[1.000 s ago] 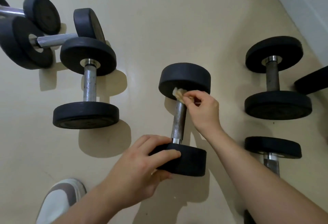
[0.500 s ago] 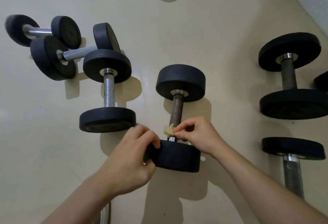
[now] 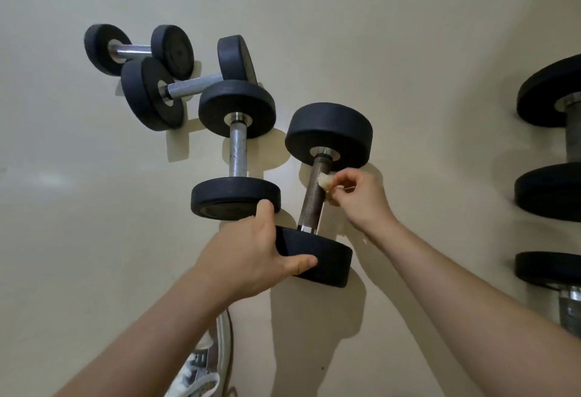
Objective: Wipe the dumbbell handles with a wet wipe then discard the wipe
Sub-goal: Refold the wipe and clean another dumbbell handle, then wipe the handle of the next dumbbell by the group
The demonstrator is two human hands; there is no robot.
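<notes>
The left hand (image 3: 251, 255) is gripping the near end of the black dumbbell with the rusty brown metal handle (image 3: 311, 204), and the right hand (image 3: 361, 198) is pinching a small crumpled pale wet wipe (image 3: 325, 181) against that handle's far half. If the left hand is loosening, the dumbbell (round ends!) could be rolling away and the wipe slipping off.

A cream floor (image 3: 94, 239) carries a brown-handled dumbbell (image 3: 314, 195) at centre and a steel-handled dumbbell (image 3: 237, 151) at its 9 o'clock. Two smaller dumbbells (image 3: 191, 86) lie at 10 o'clock, heavier dumbbells (image 3: 550, 190) at 3, a sneaker (image 3: 201, 374) at 6.
</notes>
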